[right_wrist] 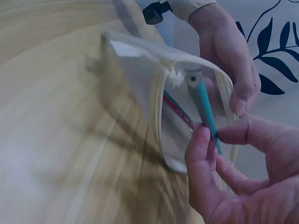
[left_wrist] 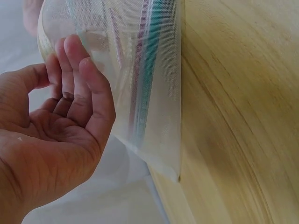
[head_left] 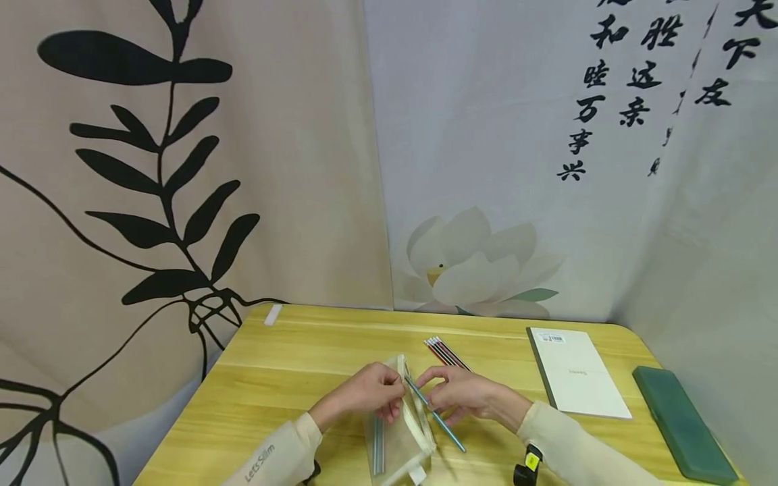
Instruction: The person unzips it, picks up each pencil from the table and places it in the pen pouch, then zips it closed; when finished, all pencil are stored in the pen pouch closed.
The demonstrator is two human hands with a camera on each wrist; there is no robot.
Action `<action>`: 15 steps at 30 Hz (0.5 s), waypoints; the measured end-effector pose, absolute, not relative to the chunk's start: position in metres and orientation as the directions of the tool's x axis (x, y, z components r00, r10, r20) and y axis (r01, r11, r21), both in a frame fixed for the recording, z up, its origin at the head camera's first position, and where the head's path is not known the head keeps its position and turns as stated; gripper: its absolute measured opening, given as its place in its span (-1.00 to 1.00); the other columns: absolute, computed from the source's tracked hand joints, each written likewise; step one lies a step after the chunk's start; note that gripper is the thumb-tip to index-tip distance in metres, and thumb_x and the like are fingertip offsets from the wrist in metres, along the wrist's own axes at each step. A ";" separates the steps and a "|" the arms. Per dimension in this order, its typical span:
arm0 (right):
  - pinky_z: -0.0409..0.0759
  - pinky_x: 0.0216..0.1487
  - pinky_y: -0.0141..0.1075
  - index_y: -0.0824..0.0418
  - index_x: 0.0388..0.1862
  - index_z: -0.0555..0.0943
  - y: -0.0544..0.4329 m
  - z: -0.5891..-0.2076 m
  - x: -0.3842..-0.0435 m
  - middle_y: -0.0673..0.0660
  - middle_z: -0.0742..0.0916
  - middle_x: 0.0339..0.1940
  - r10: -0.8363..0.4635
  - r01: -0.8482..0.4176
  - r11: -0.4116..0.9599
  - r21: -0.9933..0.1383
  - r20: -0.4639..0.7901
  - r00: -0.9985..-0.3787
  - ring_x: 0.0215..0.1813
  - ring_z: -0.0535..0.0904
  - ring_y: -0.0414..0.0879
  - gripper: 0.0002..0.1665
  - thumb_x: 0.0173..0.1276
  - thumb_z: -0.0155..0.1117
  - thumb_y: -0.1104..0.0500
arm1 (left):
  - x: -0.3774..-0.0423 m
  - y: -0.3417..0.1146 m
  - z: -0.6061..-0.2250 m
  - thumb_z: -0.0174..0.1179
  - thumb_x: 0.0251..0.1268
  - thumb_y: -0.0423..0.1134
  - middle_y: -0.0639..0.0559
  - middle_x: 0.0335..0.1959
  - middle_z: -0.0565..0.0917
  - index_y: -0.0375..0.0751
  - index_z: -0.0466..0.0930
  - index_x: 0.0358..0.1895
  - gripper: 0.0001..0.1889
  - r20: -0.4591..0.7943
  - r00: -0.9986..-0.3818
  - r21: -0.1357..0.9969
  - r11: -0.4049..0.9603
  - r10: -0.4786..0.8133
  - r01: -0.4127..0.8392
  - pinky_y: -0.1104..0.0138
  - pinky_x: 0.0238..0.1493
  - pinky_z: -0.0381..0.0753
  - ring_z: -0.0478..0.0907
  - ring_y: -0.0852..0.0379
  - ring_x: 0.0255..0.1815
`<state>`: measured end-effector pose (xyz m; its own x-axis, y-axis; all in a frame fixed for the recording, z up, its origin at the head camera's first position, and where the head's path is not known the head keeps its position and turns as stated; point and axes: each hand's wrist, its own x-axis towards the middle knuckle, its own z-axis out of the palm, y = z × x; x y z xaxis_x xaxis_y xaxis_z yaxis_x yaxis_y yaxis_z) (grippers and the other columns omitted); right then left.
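Observation:
A translucent mesh zip pouch (head_left: 401, 445) stands on the table with its mouth spread wide. My left hand (head_left: 372, 390) pinches the rim of that mouth between thumb and fingers. In my right hand (head_left: 464, 393), thumb and fingertips pinch a teal pencil (right_wrist: 202, 100) at the pouch opening. The pencil slants, and its flat end faces the right wrist camera. Through the mesh in the left wrist view show a teal pencil (left_wrist: 150, 60) and a reddish one (left_wrist: 138, 65) inside the pouch.
Several dark striped pencils (head_left: 446, 353) lie behind the right hand. Farther right are a white notebook (head_left: 580, 371) and a dark green case (head_left: 685, 424). A small white strip (head_left: 273, 314) lies at the back left table corner. Printed curtains hang behind the table.

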<state>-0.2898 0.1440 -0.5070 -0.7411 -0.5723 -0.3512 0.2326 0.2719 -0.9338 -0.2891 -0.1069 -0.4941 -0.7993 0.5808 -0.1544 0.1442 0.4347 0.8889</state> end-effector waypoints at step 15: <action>0.77 -0.39 -0.31 0.27 0.32 0.43 0.115 -0.504 -0.284 0.20 0.68 -0.04 -0.476 0.241 0.184 -0.953 -0.301 -0.826 -0.15 0.65 -0.02 -0.36 0.24 0.28 0.41 | -0.287 -0.102 -0.490 0.10 0.54 -0.26 0.06 -0.58 0.68 -0.26 0.65 -0.46 -0.68 -0.167 -0.768 0.912 0.392 0.618 0.118 0.42 -0.52 0.63 0.67 0.20 -0.61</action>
